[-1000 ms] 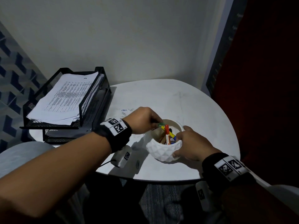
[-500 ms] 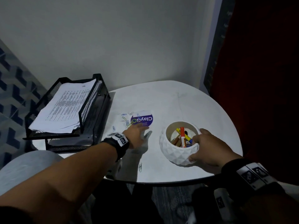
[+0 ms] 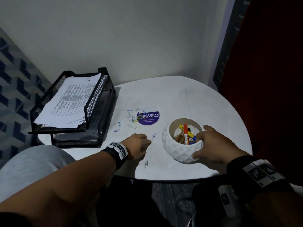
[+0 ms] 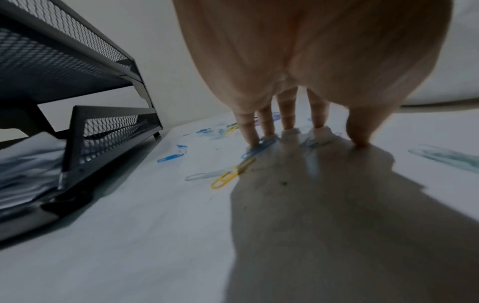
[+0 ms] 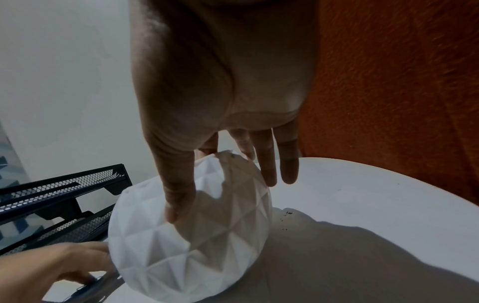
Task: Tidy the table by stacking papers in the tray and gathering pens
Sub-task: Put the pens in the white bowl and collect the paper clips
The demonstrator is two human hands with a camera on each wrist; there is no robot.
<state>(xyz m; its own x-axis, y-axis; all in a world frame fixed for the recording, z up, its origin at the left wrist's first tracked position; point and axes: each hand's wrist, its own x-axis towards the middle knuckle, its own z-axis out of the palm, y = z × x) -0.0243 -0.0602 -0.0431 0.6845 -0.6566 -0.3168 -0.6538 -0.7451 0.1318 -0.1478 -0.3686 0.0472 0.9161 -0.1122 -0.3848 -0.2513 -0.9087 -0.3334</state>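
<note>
Two hands [image 3: 213, 143]: bowl [image 3: 180, 151] and paper clips [image 3: 132, 119].

off-task items on the table

scattered coloured wire paper clips [image 3: 133, 119] lie on the round white table [image 3: 188, 99], blue ones mostly, some yellow. a round purple sticker with white lettering [image 3: 148, 117] lies flat among them. behind stands a plain pale wall [image 3: 131, 38]; a dark red textured panel [image 3: 270, 79] is at right.

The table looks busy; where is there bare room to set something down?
The table is bare at the back, between the wall and the sticker, and right of the bowl. Crowded: paper clips scattered between tray, sticker and left hand.
</note>
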